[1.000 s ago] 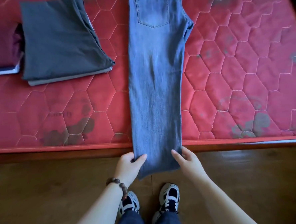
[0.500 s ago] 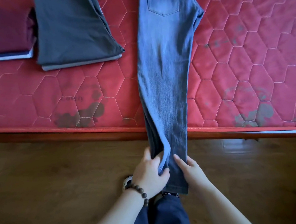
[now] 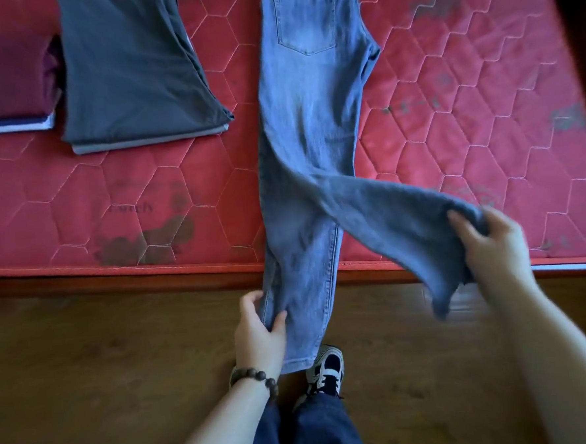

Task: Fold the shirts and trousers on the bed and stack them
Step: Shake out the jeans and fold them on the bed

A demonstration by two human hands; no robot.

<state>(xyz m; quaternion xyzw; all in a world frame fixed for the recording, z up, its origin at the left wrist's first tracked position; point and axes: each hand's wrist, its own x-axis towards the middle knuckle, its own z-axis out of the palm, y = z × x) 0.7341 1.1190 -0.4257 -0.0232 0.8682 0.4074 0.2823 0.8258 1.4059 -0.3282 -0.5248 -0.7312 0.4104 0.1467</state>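
Light blue jeans [image 3: 309,118] lie lengthwise on the red quilted mattress [image 3: 468,135], back pocket up, legs hanging over the near edge. My left hand [image 3: 259,333] pinches the lower leg near its hem, below the bed edge. My right hand [image 3: 495,243] grips the hem of the upper leg and holds it out to the right, so the two legs are spread apart. A folded dark grey garment [image 3: 131,70] and a folded maroon garment [image 3: 4,74] sit at the left of the bed.
A dark wooden bed rail [image 3: 117,282] runs along the mattress edge, with brown wooden floor [image 3: 89,388] below. My shoe [image 3: 324,367] and dark trouser legs stand at the bottom centre. Dark stains mark the mattress.
Both hands were together at the jeans' hems. My right hand has since pulled the top leg away to the right, separating it from the leg my left hand still holds.
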